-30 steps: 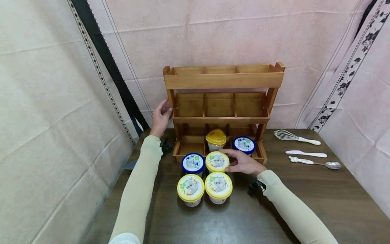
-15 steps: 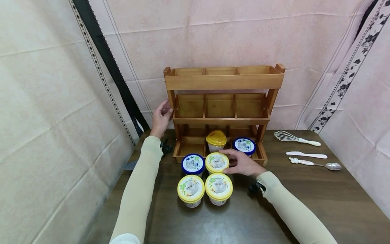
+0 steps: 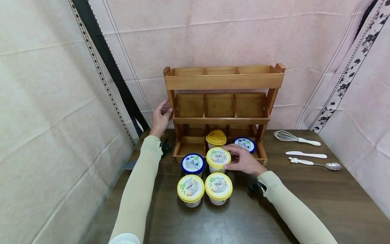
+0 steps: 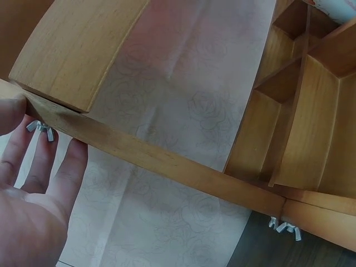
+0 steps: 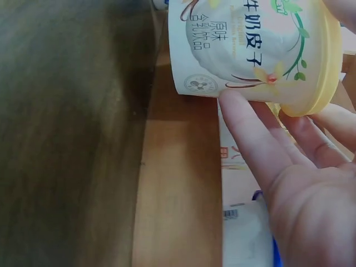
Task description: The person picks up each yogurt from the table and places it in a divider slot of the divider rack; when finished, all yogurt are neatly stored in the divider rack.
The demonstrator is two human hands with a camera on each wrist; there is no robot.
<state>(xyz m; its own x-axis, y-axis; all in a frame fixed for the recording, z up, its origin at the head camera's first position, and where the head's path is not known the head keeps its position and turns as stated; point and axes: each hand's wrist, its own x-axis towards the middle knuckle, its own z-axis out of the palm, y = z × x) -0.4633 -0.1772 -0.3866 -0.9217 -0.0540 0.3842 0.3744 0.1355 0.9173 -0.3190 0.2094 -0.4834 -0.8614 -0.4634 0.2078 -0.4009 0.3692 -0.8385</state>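
Note:
My left hand (image 3: 161,118) grips the left upright of a wooden three-tier rack (image 3: 223,82). In the left wrist view the thumb lies over the wooden post (image 4: 161,164) and the fingers reach behind it, near a wing nut (image 4: 41,129). With my right hand (image 3: 245,162) I hold a yellow-lidded paper cup (image 3: 218,158) by its side, raised off the table in front of the bottom tier. The right wrist view shows the cup (image 5: 245,50) beside the rack's front board (image 5: 181,183), fingers around its wall and lid edge.
Yellow-lidded cups (image 3: 191,188) (image 3: 218,186) and a blue-lidded cup (image 3: 193,163) stand before the rack. Its bottom tier holds a domed yellow-lidded cup (image 3: 216,138) and a blue-lidded cup (image 3: 244,144). At right lie a whisk (image 3: 294,137), a white knife (image 3: 306,154) and a spoon (image 3: 317,163).
The yellow-lidded cup in my right hand has risen from the table, and the hand has gone up slightly with it. My left hand stays on the rack's upright.

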